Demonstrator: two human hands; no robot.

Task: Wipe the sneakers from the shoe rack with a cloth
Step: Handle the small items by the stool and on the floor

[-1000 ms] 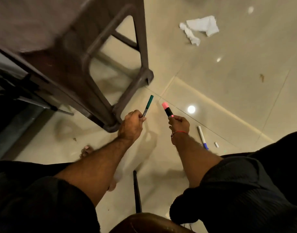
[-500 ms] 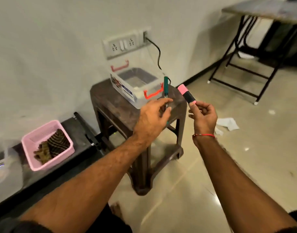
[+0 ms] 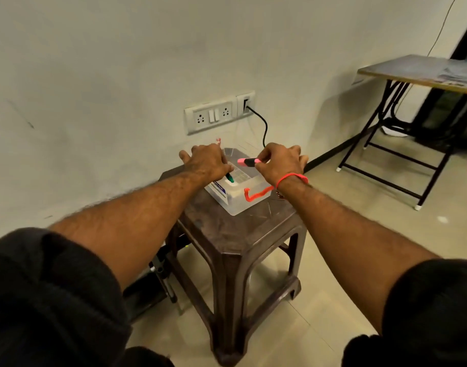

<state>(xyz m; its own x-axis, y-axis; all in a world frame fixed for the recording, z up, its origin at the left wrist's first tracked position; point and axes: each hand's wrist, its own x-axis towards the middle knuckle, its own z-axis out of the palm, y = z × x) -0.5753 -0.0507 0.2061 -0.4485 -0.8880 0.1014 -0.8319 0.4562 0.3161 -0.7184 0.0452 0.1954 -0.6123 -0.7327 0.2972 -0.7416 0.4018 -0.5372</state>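
Two pens are what the person is busy with, not sneakers: no sneaker, shoe rack or cloth shows anywhere in this view, so the task's own things are somewhere out of sight and the wiping, as I judge it, is not yet begun. A second ago the person was bent to the floor tiles with a pen in each hand; now the view has come up and both arms reach out over the brown stool (image 3: 243,234). The left hand (image 3: 204,161) holds a green pen (image 3: 229,177) tip-down into the clear plastic box (image 3: 237,205), its fingers curled over the pen so the grip is narrow. The right hand (image 3: 278,161) pinches a pink highlighter (image 3: 248,162) level, just above the box's open top, grip also narrow, with a red thread (image 3: 292,177) round the wrist. This looks like tidying loose items first.

Both arms are stretched nearly straight forward, backs of the hands up, sleeves pushed to the elbow. Beyond the hands, on the wall, sits a socket plate (image 3: 219,115) with a black cable (image 3: 262,125) dropping behind the box. Well off to the right of the right hand stands a folding table (image 3: 423,72).
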